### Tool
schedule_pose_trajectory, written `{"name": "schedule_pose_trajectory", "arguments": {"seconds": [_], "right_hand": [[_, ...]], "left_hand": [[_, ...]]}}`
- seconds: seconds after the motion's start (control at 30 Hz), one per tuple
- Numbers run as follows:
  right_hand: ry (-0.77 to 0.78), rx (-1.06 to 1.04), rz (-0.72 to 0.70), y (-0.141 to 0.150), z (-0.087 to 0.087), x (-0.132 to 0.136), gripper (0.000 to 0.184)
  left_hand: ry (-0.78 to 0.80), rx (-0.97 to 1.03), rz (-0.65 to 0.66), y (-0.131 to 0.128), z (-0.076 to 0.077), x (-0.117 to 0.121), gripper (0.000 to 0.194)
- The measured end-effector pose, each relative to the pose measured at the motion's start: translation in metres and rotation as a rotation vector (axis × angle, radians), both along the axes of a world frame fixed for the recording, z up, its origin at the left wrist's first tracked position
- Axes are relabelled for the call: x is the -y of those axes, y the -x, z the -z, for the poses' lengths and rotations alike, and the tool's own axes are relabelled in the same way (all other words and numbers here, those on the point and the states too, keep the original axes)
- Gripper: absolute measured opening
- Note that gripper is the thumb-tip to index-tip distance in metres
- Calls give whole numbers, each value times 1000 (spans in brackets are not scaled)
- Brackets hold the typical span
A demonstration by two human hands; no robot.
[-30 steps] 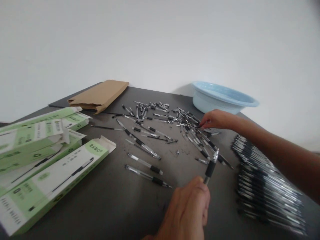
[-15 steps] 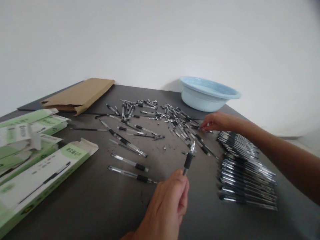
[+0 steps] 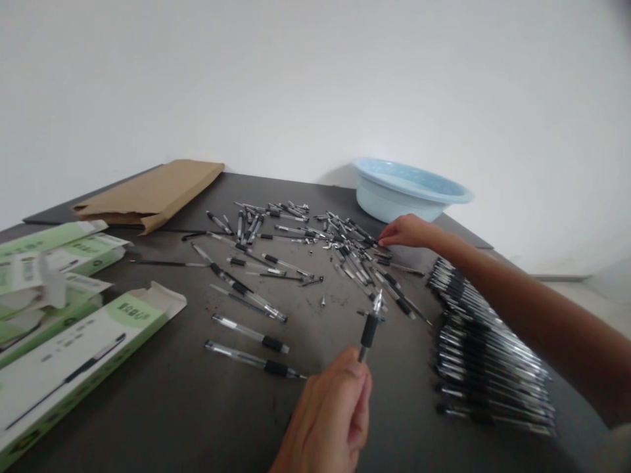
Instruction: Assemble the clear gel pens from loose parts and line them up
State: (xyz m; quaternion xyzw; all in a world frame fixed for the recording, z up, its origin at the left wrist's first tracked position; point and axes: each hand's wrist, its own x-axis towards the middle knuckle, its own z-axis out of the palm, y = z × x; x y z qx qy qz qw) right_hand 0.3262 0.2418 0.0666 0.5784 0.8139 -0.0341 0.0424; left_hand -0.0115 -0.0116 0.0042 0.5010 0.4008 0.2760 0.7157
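Observation:
My left hand (image 3: 329,410) is closed around the barrel of a gel pen (image 3: 369,328), which points up and away with its clear-and-silver tip bare and its black rubber grip above my fingers. My right hand (image 3: 408,231) reaches across to the right side of a loose heap of pens and pen parts (image 3: 352,253). Its fingertips are pinched together low over the heap, and what is between them is too small to make out. Two clear pen barrels with black grips (image 3: 249,333) lie left of my left hand.
Flattened green-and-white pen boxes (image 3: 73,368) cover the left side of the dark table. A brown paper envelope (image 3: 158,187) lies behind them. A light blue basin (image 3: 404,197) stands at the back right. Rows of pens (image 3: 488,368) are stacked under my right forearm.
My right hand has shifted left along the heap, its fingers now pinched over a different spot. My left hand still holds the pen upright. The view has tilted slightly.

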Motion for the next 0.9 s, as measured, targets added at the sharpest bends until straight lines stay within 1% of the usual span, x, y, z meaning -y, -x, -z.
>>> {"name": "schedule_pose_trajectory", "arguments": {"seconds": [0.13, 0.3, 0.47, 0.6, 0.73, 0.83, 0.9], "right_hand": [[28, 24, 25, 1, 5, -6, 27], [78, 58, 88, -1, 4, -5, 28], [157, 60, 119, 4, 2, -4, 32], [191, 38, 110, 7, 2, -2, 33], [182, 3, 90, 7, 2, 6, 34], [172, -16, 62, 6, -3, 10, 30], [137, -23, 44, 7, -7, 11, 30]], "left_hand": [[21, -2, 8, 0, 1, 0, 34], [41, 44, 10, 0, -1, 1, 37], [5, 104, 30, -2, -4, 0, 41], [15, 108, 24, -2, -3, -1, 39], [-12, 117, 18, -1, 2, 0, 40], [-32, 132, 12, 0, 7, 1, 42], [-17, 146, 11, 0, 9, 1, 42]]}}
